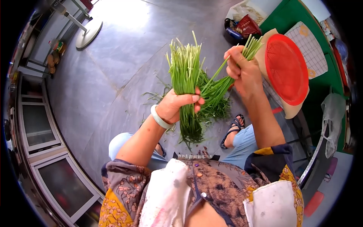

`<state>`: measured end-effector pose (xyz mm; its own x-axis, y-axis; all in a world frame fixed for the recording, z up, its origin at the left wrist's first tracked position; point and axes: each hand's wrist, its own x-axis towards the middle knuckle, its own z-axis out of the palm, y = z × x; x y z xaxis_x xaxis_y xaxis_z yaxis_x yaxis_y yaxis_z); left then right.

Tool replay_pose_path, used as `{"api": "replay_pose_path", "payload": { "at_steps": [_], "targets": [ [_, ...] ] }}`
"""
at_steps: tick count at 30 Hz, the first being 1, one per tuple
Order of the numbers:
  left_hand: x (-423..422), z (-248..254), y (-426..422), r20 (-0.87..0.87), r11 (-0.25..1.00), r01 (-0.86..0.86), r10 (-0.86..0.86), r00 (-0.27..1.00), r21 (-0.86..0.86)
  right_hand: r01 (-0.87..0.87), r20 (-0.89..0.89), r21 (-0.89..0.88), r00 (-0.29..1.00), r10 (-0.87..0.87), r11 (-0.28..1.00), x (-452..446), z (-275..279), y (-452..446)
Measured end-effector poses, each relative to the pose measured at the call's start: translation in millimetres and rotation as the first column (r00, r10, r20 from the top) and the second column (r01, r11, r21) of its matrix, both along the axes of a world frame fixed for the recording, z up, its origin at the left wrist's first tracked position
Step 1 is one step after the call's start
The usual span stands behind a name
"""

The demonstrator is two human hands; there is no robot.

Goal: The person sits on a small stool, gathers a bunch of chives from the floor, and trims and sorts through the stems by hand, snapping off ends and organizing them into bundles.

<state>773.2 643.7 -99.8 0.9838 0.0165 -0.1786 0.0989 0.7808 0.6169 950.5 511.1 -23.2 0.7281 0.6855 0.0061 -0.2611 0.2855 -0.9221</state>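
My left hand is closed round the middle of a thick bunch of garlic chives, pale cut ends up and dark green tips hanging down. A smaller bunch of chives is gripped near its pale ends by my right hand, up and to the right. Its green leaves slant down toward my left hand, and the two bunches meet there. On the floor below and behind them lies a loose heap of chives, partly hidden by the bunches. A pale bangle circles my left wrist.
A red plastic basket sits on the right, close to my right forearm. Behind it is a green table. The grey floor carries scattered leaf bits. Glass-fronted cabinets line the left, and a round stand base stands far left.
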Motion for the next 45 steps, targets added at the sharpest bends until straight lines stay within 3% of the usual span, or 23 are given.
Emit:
{"api": "replay_pose_path", "payload": {
  "at_steps": [6,10,13,16,17,18,20,22,23,27,30,32,35,40,42,45],
  "targets": [
    [-5.8,-20.0,12.1,-0.162,0.995,-0.103,0.102,0.982,-0.001,0.236,-0.09,0.186,0.971,-0.223,0.954,46.0,21.5,-24.8],
    [-12.2,-27.2,24.9,-0.216,0.974,-0.214,0.226,0.95,0.078,0.277,-0.154,0.307,0.959,-0.24,0.911,69.5,31.0,-47.1],
    [-17.6,-24.5,27.6,-0.236,0.97,-0.236,0.241,0.941,0.05,0.104,0.089,0.144,0.989,-0.117,0.984,74.2,30.4,-51.6],
    [-16.3,-18.1,22.9,-0.208,0.981,-0.193,0.193,0.959,0.021,0.047,0.213,-0.101,0.977,-0.025,0.994,49.4,17.3,-32.3],
    [-15.5,-16.5,20.4,-0.192,0.984,-0.175,0.174,0.966,0.012,-0.035,0.165,-0.173,0.984,0.064,0.984,36.6,15.3,-27.9],
    [-14.4,-15.0,18.7,-0.174,0.988,-0.154,0.152,0.973,0.0,-0.029,0.076,-0.195,0.996,0.045,0.98,16.3,16.9,-17.4],
    [-14.0,-12.9,16.6,-0.152,0.992,-0.127,0.125,0.98,-0.001,-0.197,0.064,-0.241,0.974,0.218,0.95,5.8,-0.1,-11.6],
    [-13.1,-11.2,14.4,-0.14,0.996,-0.093,0.092,0.986,-0.003,-0.229,0.002,-0.242,0.972,0.236,0.943,-7.6,-16.5,-4.2],
    [-12.8,-10.6,13.1,-0.14,0.997,-0.077,0.075,0.987,-0.005,-0.144,0.071,-0.307,0.982,0.174,0.941,-19.6,-19.4,3.2],
    [-11.1,-9.0,7.4,-0.119,1.0,0.001,-0.001,0.993,0.005,-0.151,0.193,-0.338,0.955,0.226,0.929,-35.9,-31.8,16.7],
    [-12.7,-7.9,8.8,-0.119,1.0,-0.004,0.005,0.993,0.01,-0.035,0.155,-0.279,0.985,0.081,0.96,-27.0,-25.6,15.2],
    [-15.2,-9.9,11.0,-0.133,0.999,-0.038,0.038,0.99,0.004,0.037,0.048,-0.095,0.998,-0.033,0.995,-8.5,-19.4,14.6],
    [-17.9,-14.4,15.7,-0.166,0.998,-0.055,0.058,0.984,0.026,0.117,0.022,0.016,0.993,-0.117,0.993,18.3,-0.9,5.9],
    [-22.2,-22.2,38.8,-0.252,0.957,-0.271,0.289,0.924,0.105,0.234,0.079,0.092,0.967,-0.241,0.968,45.9,16.3,-15.2],
    [-23.0,-33.6,53.5,-0.332,0.873,-0.452,0.487,0.808,0.182,0.252,0.096,0.092,0.961,-0.26,0.963,49.6,17.5,-22.2],
    [-29.9,-52.2,75.1,-0.311,0.782,-0.608,0.617,0.723,0.138,0.254,0.088,0.037,0.963,-0.257,0.966,42.5,18.5,-21.9]
  ]
}}
